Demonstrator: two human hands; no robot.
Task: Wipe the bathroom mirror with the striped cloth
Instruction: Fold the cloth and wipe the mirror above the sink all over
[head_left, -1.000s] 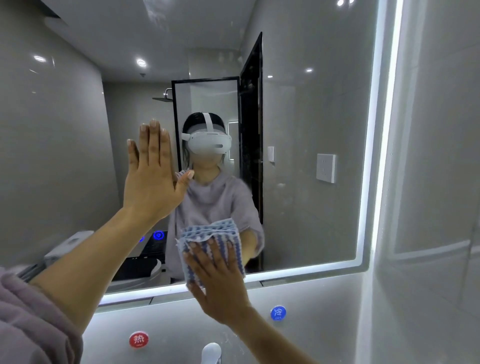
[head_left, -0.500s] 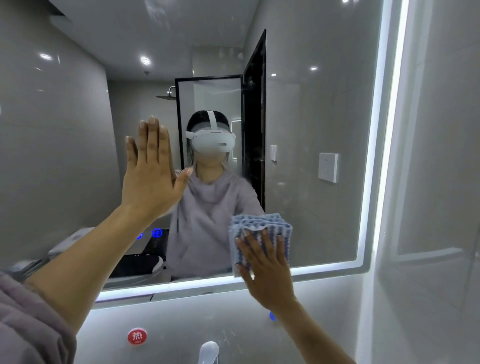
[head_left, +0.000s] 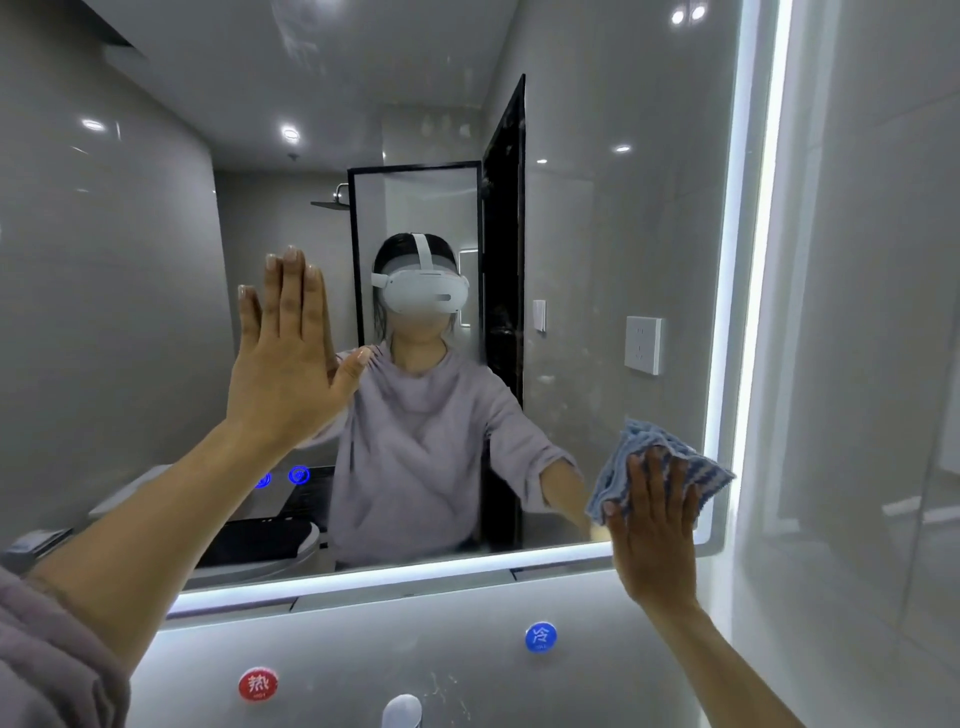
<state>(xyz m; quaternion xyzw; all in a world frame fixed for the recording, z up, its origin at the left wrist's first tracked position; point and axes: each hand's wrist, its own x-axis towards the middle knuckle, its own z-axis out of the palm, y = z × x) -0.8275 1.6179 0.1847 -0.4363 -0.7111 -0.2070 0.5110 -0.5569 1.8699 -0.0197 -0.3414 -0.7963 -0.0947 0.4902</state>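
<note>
Mauve-grey fleecy sleeve (head_left: 52, 665) bunched at the lower left of the frame; reflected mid-frame, a matching loose top (head_left: 415, 441) and white strapped headset (head_left: 423, 293).

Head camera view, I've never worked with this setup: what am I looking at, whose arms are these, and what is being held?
There is no machine here. The picture comes from a camera worn on a person's head, looking forward at a bathroom mirror. The figure in the glass wearing the white headset is that same person's reflection. The two bare arms reaching in from below are theirs. The left hand is flat and open, fingers up, and seems to rest on the glass. The right hand presses the striped cloth with straight fingers against the mirror's lower right corner, by the lit edge. Below the mirror, on the wall, sit a red round marker and a blue round marker, with the top of a tap at the bottom edge.
</note>
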